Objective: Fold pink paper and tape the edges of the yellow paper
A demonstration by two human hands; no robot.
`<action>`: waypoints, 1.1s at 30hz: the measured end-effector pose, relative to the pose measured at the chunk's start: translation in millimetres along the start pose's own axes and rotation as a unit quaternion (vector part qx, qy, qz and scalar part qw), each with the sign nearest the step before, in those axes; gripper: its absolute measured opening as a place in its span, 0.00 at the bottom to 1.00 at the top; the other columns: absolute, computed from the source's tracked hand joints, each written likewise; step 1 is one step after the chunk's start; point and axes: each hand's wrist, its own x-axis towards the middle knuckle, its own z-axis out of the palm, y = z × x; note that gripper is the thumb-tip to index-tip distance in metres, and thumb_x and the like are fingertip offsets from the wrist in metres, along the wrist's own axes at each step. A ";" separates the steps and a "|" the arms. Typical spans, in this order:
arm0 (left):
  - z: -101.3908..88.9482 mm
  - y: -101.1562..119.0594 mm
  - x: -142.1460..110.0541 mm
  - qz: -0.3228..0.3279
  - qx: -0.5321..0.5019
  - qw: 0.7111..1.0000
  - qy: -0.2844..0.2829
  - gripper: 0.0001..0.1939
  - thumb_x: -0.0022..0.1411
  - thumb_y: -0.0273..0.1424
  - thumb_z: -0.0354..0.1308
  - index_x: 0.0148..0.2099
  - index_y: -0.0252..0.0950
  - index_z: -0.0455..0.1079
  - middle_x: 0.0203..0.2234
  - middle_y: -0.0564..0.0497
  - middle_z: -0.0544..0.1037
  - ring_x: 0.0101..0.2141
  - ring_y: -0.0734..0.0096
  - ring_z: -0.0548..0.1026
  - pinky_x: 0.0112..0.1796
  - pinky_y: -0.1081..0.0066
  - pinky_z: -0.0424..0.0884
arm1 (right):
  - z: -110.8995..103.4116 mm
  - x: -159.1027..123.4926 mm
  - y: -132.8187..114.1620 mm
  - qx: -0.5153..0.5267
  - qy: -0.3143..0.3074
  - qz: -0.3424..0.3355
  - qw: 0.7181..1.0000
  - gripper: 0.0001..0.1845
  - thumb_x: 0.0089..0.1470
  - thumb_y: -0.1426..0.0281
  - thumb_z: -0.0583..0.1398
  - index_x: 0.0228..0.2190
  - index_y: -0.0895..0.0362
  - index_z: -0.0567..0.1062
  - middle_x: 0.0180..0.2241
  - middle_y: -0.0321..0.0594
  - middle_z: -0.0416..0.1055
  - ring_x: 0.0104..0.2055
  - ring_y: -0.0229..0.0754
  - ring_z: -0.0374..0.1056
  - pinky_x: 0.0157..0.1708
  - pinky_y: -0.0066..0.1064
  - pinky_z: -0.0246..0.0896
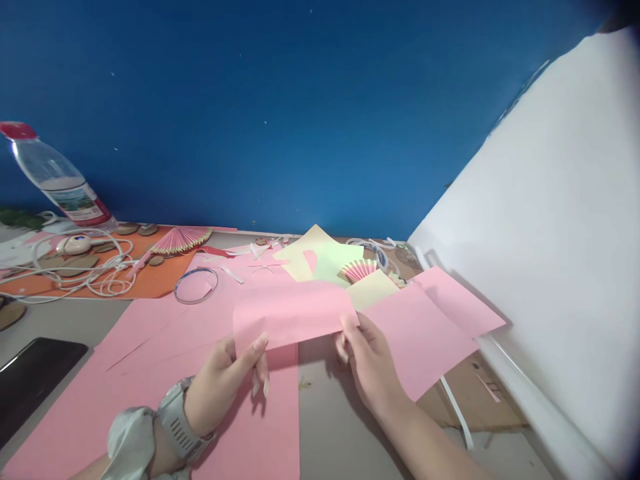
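Observation:
A curved strip of pink paper [295,310] is held up between both hands, above the table. My left hand [233,373], with a grey watch [183,420] at its wrist, pinches the lower left corner between thumb and fingers. At the strip's lower right corner, my right hand [367,357] grips the edge the same way. Below and to the left lie large pink sheets [150,360]. More pink sheets [425,327] lie to the right of my right hand.
A plastic bottle [65,180] stands far left near tangled white cable [110,267]. A black phone [40,380] lies front left. Folded paper fans [183,240], a ring [196,285] and yellow paper [300,257] lie behind. A blue wall [280,120] and white panel [550,220] bound the table [330,427].

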 end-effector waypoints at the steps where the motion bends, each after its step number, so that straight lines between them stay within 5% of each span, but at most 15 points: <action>1: -0.9 -1.5 0.6 -0.002 -0.008 1.000 0.007 0.27 0.65 0.42 0.47 0.17 0.34 0.65 0.08 0.54 0.65 0.12 0.76 0.67 0.20 0.75 0.66 | -0.4 2.1 1.6 0.046 0.027 -0.007 0.999 0.23 0.55 0.55 0.54 0.17 0.55 0.58 0.15 0.29 0.54 0.16 0.31 0.48 0.17 0.25 0.46; 4: -3.2 -4.5 1.7 -0.002 -0.036 0.999 0.027 0.27 0.65 0.42 0.47 0.17 0.34 0.64 0.09 0.54 0.65 0.11 0.78 0.65 0.18 0.75 0.64 | 1.6 4.9 6.1 0.145 0.065 -0.026 0.987 0.21 0.57 0.57 0.53 0.18 0.54 0.58 0.15 0.28 0.52 0.15 0.31 0.47 0.14 0.24 0.43; 7: -2.1 -3.3 0.1 0.003 -0.050 0.998 0.026 0.27 0.65 0.43 0.47 0.18 0.34 0.64 0.09 0.54 0.65 0.11 0.78 0.65 0.18 0.75 0.65 | 6.0 -0.6 8.6 0.166 -0.016 -0.014 0.986 0.24 0.58 0.52 0.47 0.19 0.54 0.58 0.15 0.28 0.51 0.15 0.32 0.46 0.15 0.25 0.44; 10: 4.2 1.1 -4.1 -0.005 -0.045 0.997 -0.055 0.28 0.65 0.43 0.47 0.18 0.33 0.65 0.09 0.51 0.68 0.13 0.75 0.68 0.18 0.75 0.65 | 9.2 -12.6 6.2 0.006 -0.157 0.044 0.987 0.29 0.53 0.45 0.47 0.16 0.54 0.60 0.15 0.31 0.53 0.18 0.34 0.50 0.19 0.27 0.48; 12: 9.2 3.4 -6.6 -0.006 -0.036 0.993 -0.113 0.28 0.65 0.43 0.47 0.18 0.32 0.65 0.11 0.48 0.72 0.14 0.74 0.69 0.18 0.74 0.66 | 10.8 -19.8 2.1 -0.126 -0.186 0.092 0.970 0.28 0.51 0.46 0.51 0.15 0.55 0.61 0.17 0.33 0.56 0.22 0.36 0.53 0.25 0.28 0.51; 15: 12.5 3.2 -7.1 -0.001 -0.044 0.991 -0.127 0.22 0.65 0.42 0.48 0.25 0.31 0.67 0.12 0.49 0.74 0.13 0.76 0.68 0.17 0.76 0.65 | 12.9 -23.6 -3.6 -0.200 -0.190 0.140 0.951 0.27 0.52 0.47 0.51 0.15 0.54 0.60 0.18 0.33 0.57 0.24 0.37 0.54 0.30 0.29 0.52; 17: 11.3 1.6 -5.6 0.001 -0.068 0.992 -0.107 0.16 0.65 0.39 0.50 0.38 0.31 0.68 0.11 0.53 0.73 0.11 0.76 0.67 0.16 0.77 0.63 | 13.4 -22.1 -5.3 -0.191 -0.182 0.134 0.955 0.28 0.53 0.47 0.49 0.15 0.55 0.57 0.17 0.32 0.55 0.23 0.36 0.53 0.29 0.29 0.51; 21: 6.9 -0.4 -2.9 -0.003 -0.096 0.990 -0.099 0.23 0.66 0.37 0.49 0.59 0.32 0.53 0.11 0.57 0.72 0.11 0.76 0.67 0.16 0.78 0.63 | 11.0 -18.1 -3.5 -0.168 -0.177 0.110 0.963 0.26 0.54 0.50 0.50 0.16 0.55 0.56 0.17 0.31 0.53 0.22 0.35 0.51 0.27 0.28 0.50; 26: 7.7 0.0 -5.0 0.012 -0.133 0.990 -0.045 0.25 0.66 0.40 0.47 0.61 0.35 0.48 0.13 0.60 0.68 0.12 0.79 0.64 0.17 0.79 0.63 | 8.4 -18.0 -0.3 -0.126 -0.167 0.092 0.974 0.27 0.55 0.51 0.49 0.14 0.54 0.53 0.16 0.30 0.49 0.21 0.34 0.46 0.25 0.29 0.48; 33: 15.1 3.6 -6.4 0.018 -0.044 0.996 -0.072 0.22 0.66 0.37 0.49 0.58 0.34 0.51 0.13 0.63 0.63 0.13 0.79 0.64 0.19 0.76 0.67 | 11.4 -18.7 -1.4 -0.164 -0.201 0.090 0.961 0.26 0.54 0.51 0.51 0.16 0.55 0.56 0.18 0.31 0.52 0.23 0.35 0.49 0.27 0.29 0.49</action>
